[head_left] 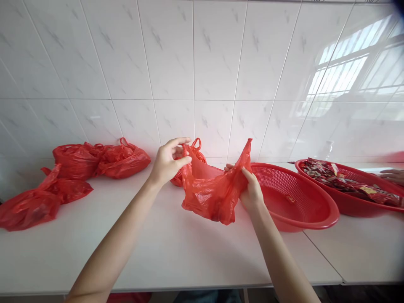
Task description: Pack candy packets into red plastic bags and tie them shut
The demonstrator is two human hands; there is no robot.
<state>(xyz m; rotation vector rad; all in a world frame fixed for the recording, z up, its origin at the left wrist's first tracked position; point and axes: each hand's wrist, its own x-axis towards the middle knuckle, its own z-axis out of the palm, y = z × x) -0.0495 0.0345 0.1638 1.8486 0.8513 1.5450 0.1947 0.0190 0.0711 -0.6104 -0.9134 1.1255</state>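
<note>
A thin red plastic bag (211,193) hangs between both my hands just above the white table (176,248), its mouth pulled apart. My left hand (167,162) pinches the bag's left rim between thumb and fingers. My right hand (251,189) grips the right rim, with one handle sticking up above it. Behind the bag, partly hidden, sits another tied red bag (197,153).
Several filled, tied red bags (101,160) lie at the left against the tiled wall. A red mesh basket (315,214) stands right of my hands. Further right, a red basin (353,202) holds wrapped packets, and another person's hand (393,176) reaches toward it.
</note>
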